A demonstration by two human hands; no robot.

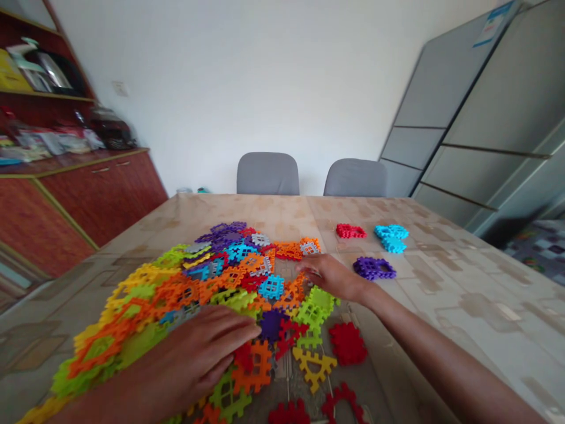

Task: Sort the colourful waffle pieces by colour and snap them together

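A big heap of plastic interlocking tiles (pixel 207 282) in orange, green, yellow, blue, purple and red covers the near left of the table (pixel 463 277). My left hand (pixel 198 359) lies flat on the heap's near edge, fingers stretched out over green and orange tiles, palm down. My right hand (pixel 329 275) reaches onto the heap's right side, fingers curled down among orange and grey tiles; what they grip, if anything, is hidden. To the right of that hand lie a small purple pile (pixel 374 268), a red pile (pixel 351 231) and a cyan pile (pixel 392 237).
Two grey chairs (pixel 267 174) stand at the table's far edge. A red-brown sideboard (pixel 83 194) with clutter runs along the left wall. Grey cabinets (pixel 477 118) stand at the right. Loose red and yellow tiles (pixel 348 343) lie near the front edge.
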